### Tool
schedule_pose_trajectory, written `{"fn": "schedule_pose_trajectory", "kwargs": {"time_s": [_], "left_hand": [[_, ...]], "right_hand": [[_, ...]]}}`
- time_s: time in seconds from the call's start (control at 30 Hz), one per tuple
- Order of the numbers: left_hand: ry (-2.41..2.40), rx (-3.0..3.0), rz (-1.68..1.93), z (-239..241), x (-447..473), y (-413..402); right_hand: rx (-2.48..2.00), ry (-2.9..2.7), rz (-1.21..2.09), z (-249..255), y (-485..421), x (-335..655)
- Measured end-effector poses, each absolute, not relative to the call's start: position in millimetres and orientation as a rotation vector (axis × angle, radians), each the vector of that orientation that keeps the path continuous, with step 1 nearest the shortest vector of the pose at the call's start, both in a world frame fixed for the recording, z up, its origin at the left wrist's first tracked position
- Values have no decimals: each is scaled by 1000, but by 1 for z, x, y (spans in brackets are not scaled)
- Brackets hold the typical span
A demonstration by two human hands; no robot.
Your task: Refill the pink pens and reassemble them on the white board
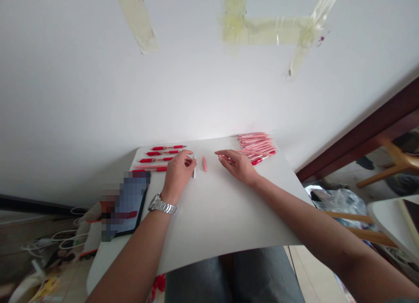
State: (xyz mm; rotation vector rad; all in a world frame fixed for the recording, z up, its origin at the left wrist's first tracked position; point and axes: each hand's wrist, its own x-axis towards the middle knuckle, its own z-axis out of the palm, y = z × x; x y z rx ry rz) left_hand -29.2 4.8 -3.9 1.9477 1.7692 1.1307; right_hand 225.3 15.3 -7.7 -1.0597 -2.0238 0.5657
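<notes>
My left hand (180, 166) is closed, its fingertips pinched at a thin white stick (194, 173) that points toward me. Just right of it, a short pink tapered piece (204, 163) lies on the white table (222, 220). My right hand (238, 164) has its index finger reaching left and the others curled. Under those fingers shows a red and clear pen part (225, 158), partly hidden. Beyond that hand lies a pile of pink pen barrels (255, 141), with a red pen (259, 160) at its near edge. Several red pens (159, 154) lie in rows left of my left hand.
A tablet or phone (134, 207), partly blurred out, rests at the table's left side. The white wall (196, 89) with yellowed tape rises behind the table. Cables (62, 237) lie at lower left. A wooden chair and a plastic bag (343, 201) are at right.
</notes>
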Motion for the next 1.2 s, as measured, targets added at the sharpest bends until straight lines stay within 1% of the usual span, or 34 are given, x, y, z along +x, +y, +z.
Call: {"fn": "schedule_pose_trajectory", "kwargs": {"time_s": [0.3,0.5,0.7,0.83,1.03,1.2], "left_hand": [[1760,1962,1154,-3,-30,2],[1742,2001,1188,-2,-29,1],[1488,2120,1281,4,-18,-5],[1289,2178,1222,9,-9,-12],[1236,2221,1158,14,0,-20],[1200,2233,1176,15,2,-21]], "right_hand": [[-1069,-2044,554,-3,11,225],[-1092,-1995,653,-3,10,225],[-1058,-1981,704,-1,9,225],[-978,-2027,772,0,8,225],[-897,-2088,798,0,6,226],[-882,-2082,793,-1,4,225]]}}
